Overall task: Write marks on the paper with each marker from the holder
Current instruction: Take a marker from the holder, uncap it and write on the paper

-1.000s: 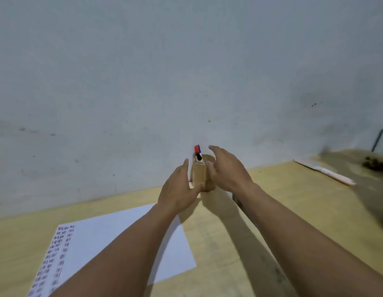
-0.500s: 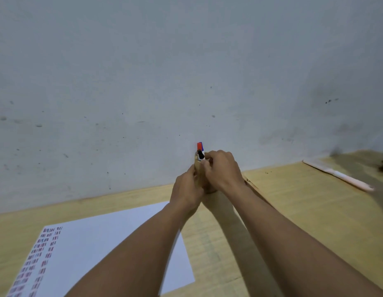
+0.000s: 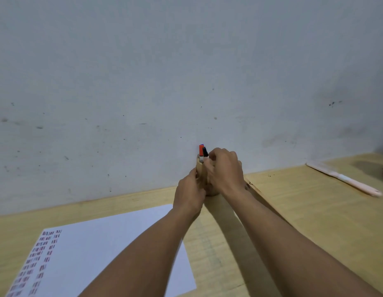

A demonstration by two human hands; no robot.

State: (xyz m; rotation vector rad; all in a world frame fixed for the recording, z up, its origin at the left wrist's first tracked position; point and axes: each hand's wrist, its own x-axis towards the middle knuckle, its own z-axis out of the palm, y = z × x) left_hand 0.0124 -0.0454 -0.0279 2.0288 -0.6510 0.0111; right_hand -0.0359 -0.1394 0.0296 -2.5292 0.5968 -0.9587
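Both hands have closed in on the wooden holder [image 3: 201,173]. Left of it, the paper [image 3: 113,245] already carries rows of marks. Left hand [image 3: 189,194] wraps the holder — right hand [image 3: 226,170] fingertips pinch the black marker [image 3: 205,152], not yet drawn out; more marks remain.

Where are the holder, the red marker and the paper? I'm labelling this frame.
holder [image 3: 201,171]: head view, bare side wall between the hands.
red marker [image 3: 201,150]: head view, its red cap above the rim.
paper [image 3: 104,241]: head view, blank middle of the sheet.
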